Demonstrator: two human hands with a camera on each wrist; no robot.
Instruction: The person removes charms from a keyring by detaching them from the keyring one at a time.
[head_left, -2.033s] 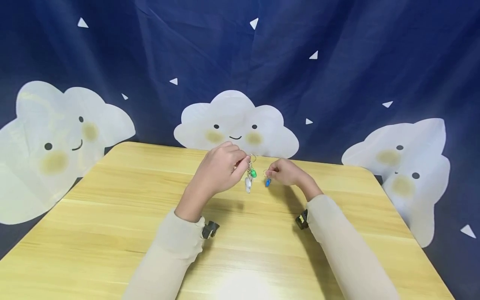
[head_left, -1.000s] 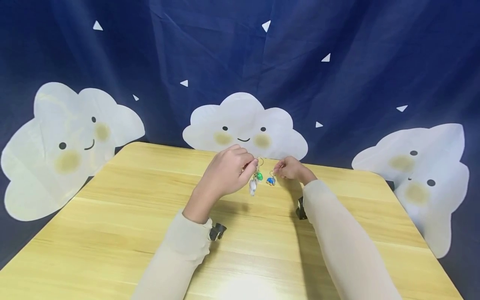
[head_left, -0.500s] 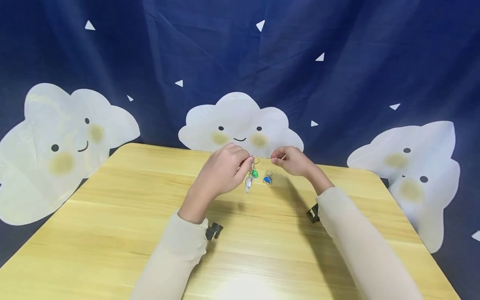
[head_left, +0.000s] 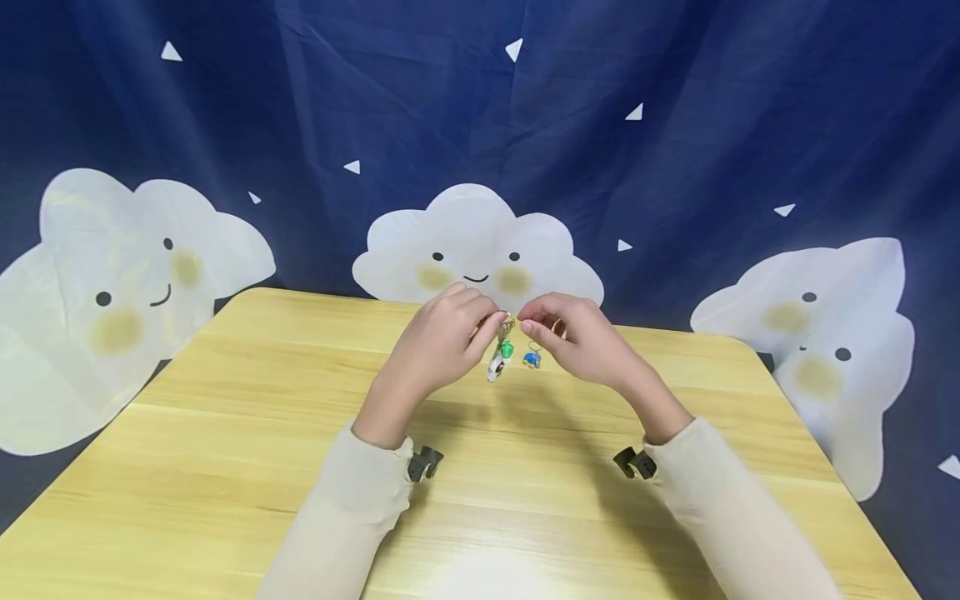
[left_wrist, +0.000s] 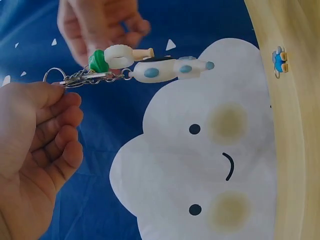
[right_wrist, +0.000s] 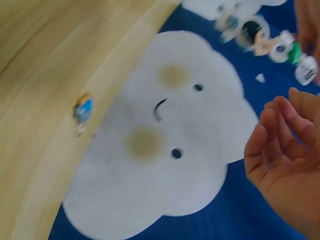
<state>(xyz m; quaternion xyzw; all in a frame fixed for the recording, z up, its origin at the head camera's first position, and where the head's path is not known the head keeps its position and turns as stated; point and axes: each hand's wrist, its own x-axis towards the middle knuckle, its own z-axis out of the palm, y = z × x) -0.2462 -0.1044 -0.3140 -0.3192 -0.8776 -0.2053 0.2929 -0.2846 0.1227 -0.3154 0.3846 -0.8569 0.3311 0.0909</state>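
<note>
My left hand (head_left: 442, 346) pinches the metal ring of a bunch of keychains between thumb and index finger, above the table. From it hang a green-topped charm (head_left: 507, 350) and a white charm (left_wrist: 160, 71) with blue spots. Close beside the bunch is my right hand (head_left: 581, 337), its fingers loosely bent with nothing seen between them in the right wrist view. A small blue keychain (head_left: 532, 360) lies on the table just below the right fingertips, its ring towards the back.
The wooden table (head_left: 480, 517) reaches back to a dark blue curtain (head_left: 420, 83) printed with white smiling clouds. Both sleeves carry a black wrist mount (head_left: 426, 464). The blue keychain lies near the table's far edge.
My right hand held the blue keychain, set it on the table and let go, then rose and moved left to the hanging bunch. My left hand keeps its pinch, nearly still.
</note>
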